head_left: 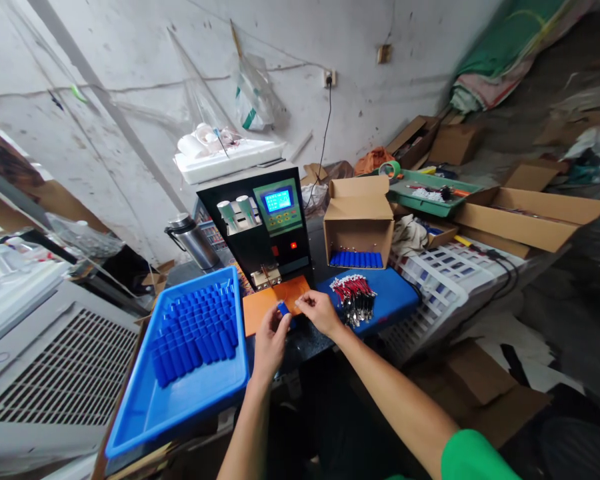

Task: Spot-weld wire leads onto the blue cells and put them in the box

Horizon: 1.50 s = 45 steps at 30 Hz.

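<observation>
My left hand (270,340) is closed round a small blue cylinder (283,308) and holds it above the orange pad (260,303) in front of the black welding machine (260,223). Beside it, my right hand (319,311) pinches its fingertips together just right of the cylinder; what they hold is too small to make out. A pile of red-and-black wire leads (354,297) lies on a blue mat (395,297) just right of my right hand.
A blue tray (150,407) with several blue cylinders stands to the left. An open cardboard box (359,223) with a row of blue cylinders stands behind the mat. A metal kettle (193,240), white crates (445,280) and more cardboard boxes (525,213) surround the bench.
</observation>
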Motion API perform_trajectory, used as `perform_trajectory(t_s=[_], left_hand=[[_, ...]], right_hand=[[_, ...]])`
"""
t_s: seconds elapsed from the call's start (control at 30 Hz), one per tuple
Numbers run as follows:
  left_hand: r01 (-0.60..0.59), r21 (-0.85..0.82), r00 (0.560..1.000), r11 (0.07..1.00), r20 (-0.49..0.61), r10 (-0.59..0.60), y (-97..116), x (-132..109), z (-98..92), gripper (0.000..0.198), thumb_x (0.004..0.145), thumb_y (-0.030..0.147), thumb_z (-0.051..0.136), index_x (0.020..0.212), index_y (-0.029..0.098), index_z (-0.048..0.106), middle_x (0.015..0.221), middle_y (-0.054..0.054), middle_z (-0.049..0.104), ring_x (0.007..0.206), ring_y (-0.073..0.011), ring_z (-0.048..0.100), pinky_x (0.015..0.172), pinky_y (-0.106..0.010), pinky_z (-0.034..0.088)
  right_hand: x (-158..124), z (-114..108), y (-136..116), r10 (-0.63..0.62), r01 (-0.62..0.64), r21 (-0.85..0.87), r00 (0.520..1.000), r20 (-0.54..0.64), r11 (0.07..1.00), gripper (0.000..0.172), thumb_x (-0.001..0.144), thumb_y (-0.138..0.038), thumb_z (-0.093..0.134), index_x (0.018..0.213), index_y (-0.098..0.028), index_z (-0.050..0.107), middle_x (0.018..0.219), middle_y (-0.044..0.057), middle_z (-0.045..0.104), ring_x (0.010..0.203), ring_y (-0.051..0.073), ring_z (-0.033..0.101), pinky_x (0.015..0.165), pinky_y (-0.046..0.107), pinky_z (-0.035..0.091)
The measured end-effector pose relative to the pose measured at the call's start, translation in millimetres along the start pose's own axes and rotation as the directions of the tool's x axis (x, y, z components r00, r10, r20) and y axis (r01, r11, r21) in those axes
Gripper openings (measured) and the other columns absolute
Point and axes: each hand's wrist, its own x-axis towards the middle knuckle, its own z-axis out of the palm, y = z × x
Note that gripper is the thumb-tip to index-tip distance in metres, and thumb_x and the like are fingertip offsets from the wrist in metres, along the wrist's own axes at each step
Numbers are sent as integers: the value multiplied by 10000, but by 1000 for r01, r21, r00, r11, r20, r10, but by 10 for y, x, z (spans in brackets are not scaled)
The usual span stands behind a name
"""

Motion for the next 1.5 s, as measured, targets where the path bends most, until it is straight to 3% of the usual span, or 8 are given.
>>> perform_trajectory(t_s=[0.13, 0.3, 0.43, 0.7, 0.87, 1.0, 1.2, 1.5], left_hand=[[52, -68, 999, 996, 5, -52, 20, -137, 111, 586, 835, 500, 654, 1313, 199, 496, 677, 34, 596, 611, -116, 554, 623, -242, 465], [140, -205, 990, 969, 33, -137, 6, -210, 160, 470, 825, 511, 621, 1147, 168, 624, 865, -49, 666, 673, -139, 597, 608, -270, 493], [113, -317, 992, 942, 85, -91, 55, -149, 114, 530, 745, 378, 677, 1228, 173, 605, 891, -40, 661, 709, -139, 615, 662, -283, 513], [-33, -61, 999, 998, -8, 32, 51, 145, 40, 495, 824, 463, 648, 1227, 186, 567, 784, 3, 617, 630, -108, 563, 615, -242, 467], [-75, 199, 995, 977, -48, 86, -5, 340, -48, 351, 805, 510, 651, 890, 170, 673, 586, 44, 460, 533, -99, 415, 508, -220, 322], [-163, 263, 981, 951, -59, 185, -30, 474, -94, 335, 769, 502, 681, 725, 170, 667, 591, 27, 442, 566, -116, 418, 532, -234, 334], [-102, 238, 992, 966, -51, 117, -126, 533, -84, 306, 796, 454, 654, 889, 165, 694, 739, -23, 652, 680, -161, 571, 663, -270, 449], [-76, 233, 992, 970, -80, 97, -199, 488, -45, 291, 841, 407, 608, 1024, 193, 683, 815, -41, 696, 757, -201, 633, 752, -316, 486]], right_hand=[[-202, -120, -62, 109, -109, 75, 994, 6, 991, 243, 751, -394, 682, 649, -190, 599, 540, -28, 521, 492, 110, 435, 462, 233, 330], [-284, -207, -63, 279, -292, 295, 956, 87, 910, 295, 696, -434, 732, 663, -187, 573, 525, -47, 510, 417, 70, 381, 377, 196, 227], [-200, -196, -71, 305, -325, 450, 945, 118, 832, 328, 668, -416, 765, 655, -184, 533, 516, -62, 485, 419, 49, 355, 373, 173, 203], [101, -44, -199, 334, -344, 529, 935, 118, 776, 361, 604, -401, 829, 646, -168, 557, 558, -53, 526, 440, 45, 420, 363, 153, 245], [265, 41, -138, 400, -387, 512, 912, 91, 767, 368, 573, -411, 856, 672, -146, 621, 608, 4, 638, 485, 80, 547, 381, 159, 343], [331, 47, -81, 426, -447, 502, 890, 164, 741, 341, 577, -376, 856, 696, -132, 651, 644, 36, 686, 510, 92, 604, 404, 155, 390], [378, 100, -122, 416, -450, 474, 891, 182, 756, 337, 562, -376, 844, 712, -141, 655, 661, 32, 689, 541, 95, 609, 420, 153, 394], [383, 341, -124, 352, -329, 478, 935, 43, 814, 286, 608, -366, 781, 657, -171, 578, 550, -61, 477, 463, 48, 389, 383, 167, 216]])
